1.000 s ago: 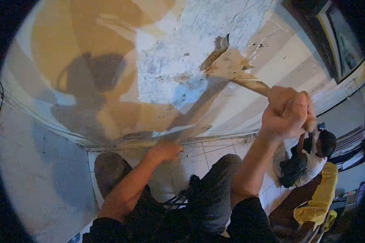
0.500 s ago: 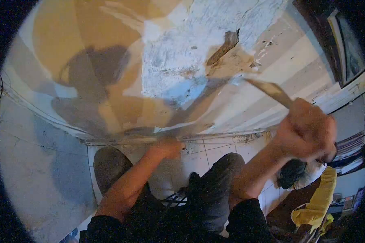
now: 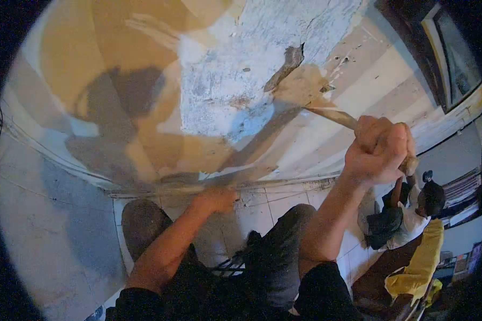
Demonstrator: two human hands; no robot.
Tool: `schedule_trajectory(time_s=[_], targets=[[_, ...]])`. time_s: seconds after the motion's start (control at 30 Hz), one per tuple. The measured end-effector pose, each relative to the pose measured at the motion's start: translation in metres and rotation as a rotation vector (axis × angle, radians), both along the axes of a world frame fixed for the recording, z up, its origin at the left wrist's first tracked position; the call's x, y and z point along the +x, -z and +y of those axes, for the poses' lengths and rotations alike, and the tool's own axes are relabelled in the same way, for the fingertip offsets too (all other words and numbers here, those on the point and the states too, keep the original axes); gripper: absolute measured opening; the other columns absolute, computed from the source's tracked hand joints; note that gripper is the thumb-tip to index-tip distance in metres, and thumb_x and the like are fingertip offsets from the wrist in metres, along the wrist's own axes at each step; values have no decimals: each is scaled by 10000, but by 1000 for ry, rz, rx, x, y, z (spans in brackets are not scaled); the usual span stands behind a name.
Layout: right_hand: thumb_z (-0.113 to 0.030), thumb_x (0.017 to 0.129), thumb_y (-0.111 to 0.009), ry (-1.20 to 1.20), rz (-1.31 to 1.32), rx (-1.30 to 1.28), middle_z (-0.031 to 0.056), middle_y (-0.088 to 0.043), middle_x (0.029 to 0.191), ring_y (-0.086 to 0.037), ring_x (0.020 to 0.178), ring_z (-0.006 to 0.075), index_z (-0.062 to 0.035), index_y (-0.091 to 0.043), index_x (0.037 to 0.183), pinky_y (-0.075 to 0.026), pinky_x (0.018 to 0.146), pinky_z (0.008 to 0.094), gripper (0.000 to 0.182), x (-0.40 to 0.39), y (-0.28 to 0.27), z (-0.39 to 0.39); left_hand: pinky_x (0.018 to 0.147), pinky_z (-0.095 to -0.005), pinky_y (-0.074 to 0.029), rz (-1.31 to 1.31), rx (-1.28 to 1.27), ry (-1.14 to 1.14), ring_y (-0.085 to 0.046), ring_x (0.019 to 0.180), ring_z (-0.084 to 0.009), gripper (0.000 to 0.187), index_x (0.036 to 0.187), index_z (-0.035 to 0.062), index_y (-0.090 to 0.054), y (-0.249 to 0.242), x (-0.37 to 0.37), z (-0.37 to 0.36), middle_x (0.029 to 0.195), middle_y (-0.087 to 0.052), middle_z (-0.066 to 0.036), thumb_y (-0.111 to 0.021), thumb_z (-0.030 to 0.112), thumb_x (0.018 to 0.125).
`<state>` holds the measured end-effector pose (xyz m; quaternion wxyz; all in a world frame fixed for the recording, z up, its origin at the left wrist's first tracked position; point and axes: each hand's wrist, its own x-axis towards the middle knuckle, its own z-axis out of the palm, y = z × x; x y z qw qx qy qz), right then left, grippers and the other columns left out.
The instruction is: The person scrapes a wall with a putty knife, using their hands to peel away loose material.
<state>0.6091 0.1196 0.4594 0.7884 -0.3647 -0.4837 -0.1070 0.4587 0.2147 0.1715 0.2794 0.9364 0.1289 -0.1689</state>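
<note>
Right hand (image 3: 379,151), 3 o'clock: grip closed round tool (image 3: 334,115), tip by wall (image 3: 326,142). Left hand (image 3: 215,200), 7 o'clock: grip too blurred to tell.

The right grip (image 3: 379,150) is closed around a narrow flat-bladed tool (image 3: 333,115), its tip at the striped wall (image 3: 316,144), below a brown gouge (image 3: 289,65) beside a rough white patch (image 3: 219,80). The left grip (image 3: 215,201), curled, is low over the tiled floor (image 3: 256,216) near the wall's foot. To the right, another person (image 3: 411,232) in a white top is beside a yellow cloth (image 3: 419,262).
</note>
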Motion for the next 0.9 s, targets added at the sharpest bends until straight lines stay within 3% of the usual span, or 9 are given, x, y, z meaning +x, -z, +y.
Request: schedule_trajectory(time_s=[0.17, 0.27, 0.33, 0.4, 0.43, 0.5, 0.57, 0.77, 0.9], targets=[[-104, 863, -502, -138, -39, 296, -16, -269, 443, -225, 366, 82, -136, -295, 591, -225, 371, 281, 342, -4, -2, -14, 916, -491, -468, 103, -36, -2, -566, 1100, -358, 426, 1181, 125, -561, -15, -4, 0, 1171, -598, -164, -612, 348, 822], [-121, 870, -499, -21, -59, 19, -20, -274, 439, -262, 361, 82, -126, -322, 596, -252, 369, 279, 326, 1, 6, 8, 945, -498, -447, 152, -24, 29, -546, 1134, -355, 445, 1206, 122, -540, -19, -2, 0, 1212, -574, -163, -595, 366, 838], [-126, 875, -505, -7, -139, 4, -31, -284, 443, -311, 369, 92, -103, -396, 622, -302, 377, 276, 276, 9, 0, -3, 803, -485, -512, -157, -54, -31, -642, 935, -372, 260, 1024, 21, -630, 15, -5, 0, 967, -650, -233, -569, 139, 800], [-131, 893, -482, 1250, -1054, 137, -31, -265, 453, -314, 378, 94, -81, -422, 635, -302, 352, 274, 270, 28, -5, -15, 806, -488, -510, -124, -29, -37, -642, 936, -375, 268, 1023, 12, -628, -13, -8, -4, 957, -650, -238, -572, 131, 789], [-131, 893, -482, 1240, -1057, 129, -31, -265, 453, -314, 378, 94, -81, -422, 635, -302, 352, 274, 270, 27, 0, -11, 808, -491, -509, -93, -6, -40, -642, 937, -378, 277, 1023, 2, -625, -25, -9, -6, 948, -650, -244, -575, 122, 778], [-2, 825, -541, 464, -568, 147, 5, -372, 504, -375, 410, 110, -30, -452, 805, -324, 363, 273, 95, 22, 16, 3, 812, -493, -507, -49, 7, -18, -642, 932, -382, 274, 1014, -4, -627, -33, -9, -5, 955, -649, -248, -573, 117, 774], [127, 757, -600, -282, -58, 159, 41, -479, 555, -437, 443, 125, 21, -481, 976, -346, 373, 272, 271, 20, 22, 9, 815, -495, -505, -14, 35, 13, -642, 927, -386, 271, 1005, -11, -630, -35, -7, -5, 962, -647, -252, -570, 112, 770], [-46, 811, -573, -249, -77, 48, 33, -446, 508, -442, 432, 128, -20, -456, 802, -325, 369, 274, 120, 18, 23, 8, 802, -496, -505, -105, -8, -41, -642, 905, -387, 245, 960, -6, -635, -32, -10, -7, 943, -650, -247, -588, 138, 768], [-184, 854, -551, -204, -105, -22, 26, -419, 469, -446, 423, 130, -54, -435, 662, -307, 366, 275, 260, 18, 12, 1, 797, -507, -501, -75, -8, -10, -637, 913, -398, 275, 997, 9, -628, 7, -6, -4, 938, -650, -245, -621, 149, 760]])
